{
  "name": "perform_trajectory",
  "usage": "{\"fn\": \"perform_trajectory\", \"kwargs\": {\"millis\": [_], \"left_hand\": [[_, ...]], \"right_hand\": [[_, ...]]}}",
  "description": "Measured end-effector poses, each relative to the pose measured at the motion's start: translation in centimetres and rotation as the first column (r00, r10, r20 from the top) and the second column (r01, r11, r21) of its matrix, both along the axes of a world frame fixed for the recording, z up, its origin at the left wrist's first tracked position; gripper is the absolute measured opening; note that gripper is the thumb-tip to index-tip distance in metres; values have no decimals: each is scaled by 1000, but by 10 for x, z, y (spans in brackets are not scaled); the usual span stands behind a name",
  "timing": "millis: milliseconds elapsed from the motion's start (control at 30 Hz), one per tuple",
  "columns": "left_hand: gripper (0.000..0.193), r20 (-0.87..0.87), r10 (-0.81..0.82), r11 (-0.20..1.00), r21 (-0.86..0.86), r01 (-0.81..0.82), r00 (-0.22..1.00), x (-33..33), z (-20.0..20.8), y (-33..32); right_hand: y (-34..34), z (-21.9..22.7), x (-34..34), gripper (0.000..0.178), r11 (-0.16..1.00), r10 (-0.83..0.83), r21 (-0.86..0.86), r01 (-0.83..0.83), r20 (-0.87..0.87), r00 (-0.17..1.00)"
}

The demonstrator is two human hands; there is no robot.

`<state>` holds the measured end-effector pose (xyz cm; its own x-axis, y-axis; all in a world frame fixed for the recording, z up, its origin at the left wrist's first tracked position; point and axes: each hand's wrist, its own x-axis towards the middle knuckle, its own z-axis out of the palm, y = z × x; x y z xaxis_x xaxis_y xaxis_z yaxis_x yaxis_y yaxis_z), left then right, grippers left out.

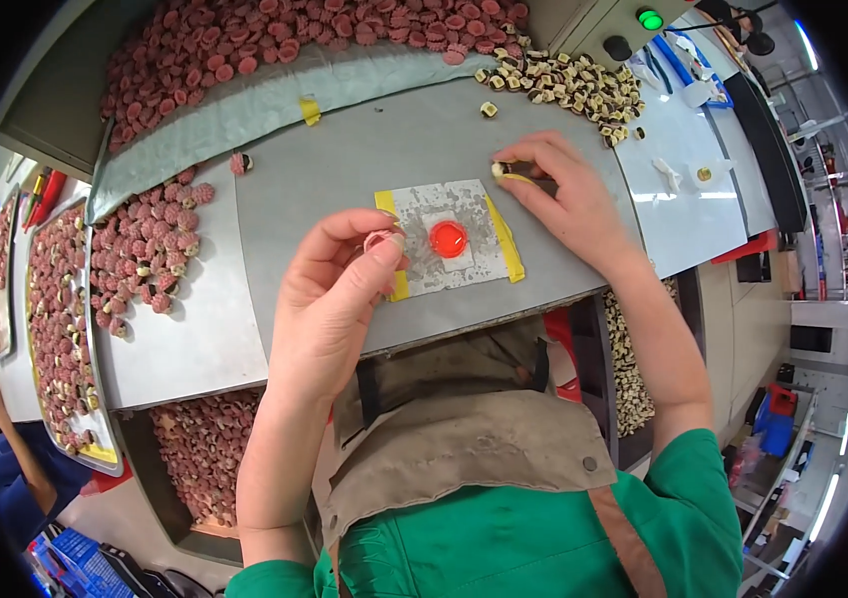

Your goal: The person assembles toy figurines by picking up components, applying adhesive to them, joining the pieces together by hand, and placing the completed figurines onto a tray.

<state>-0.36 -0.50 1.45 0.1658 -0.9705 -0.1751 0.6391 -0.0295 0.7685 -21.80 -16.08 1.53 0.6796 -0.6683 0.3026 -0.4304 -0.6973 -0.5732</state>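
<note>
"Well, what can be seen from left to right, if the red disc (449, 239) is taken as the centre of the clock?"

"Far out, near nine o'clock, a tray (110, 447) is filled with berry-shaped pieces. Closer, also at nine, a loose pile of berry-shaped pieces (145, 234) is spread on the bench (344, 149). At eleven, pink hollow cups (294, 35) are heaped."

"And how is the left hand (319, 274) placed?"

"It is raised between eight and nine. One pink piece (377, 239) is pinched at nine by thumb and fingertips, nearly closed; it is partly hidden, so its full shape cannot be told."

"What is found in the middle?"

"A square sheet (469, 199), taped in yellow at both sides, with the disc on it."

"And the right hand (573, 199)?"

"Between two and three. A cream-and-dark piece (500, 169) is gripped at one o'clock, thumb and forefinger almost together. Farther at one, similar small blocks (573, 85) are piled."
</note>
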Motion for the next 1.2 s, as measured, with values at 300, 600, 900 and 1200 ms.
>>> {"fn": "perform_trajectory", "kwargs": {"millis": [300,600,900,1200], "left_hand": [[37,-202,6,1000,-5,-7,979,4,-7,3],[39,-275,-39,997,-81,18,961,7,-13,9],[37,-289,9,995,-94,-37,957,7,-17,9],[36,-272,3,993,-115,-36,962,6,-19,10]], "right_hand": [[11,11,3,28,997,-77,-9,77,-82,994],[10,22,10,19,962,-27,-269,-54,-287,957],[54,40,38,18,981,175,-59,-185,-145,974],[57,19,41,25,967,184,-145,-208,-167,969]]}}
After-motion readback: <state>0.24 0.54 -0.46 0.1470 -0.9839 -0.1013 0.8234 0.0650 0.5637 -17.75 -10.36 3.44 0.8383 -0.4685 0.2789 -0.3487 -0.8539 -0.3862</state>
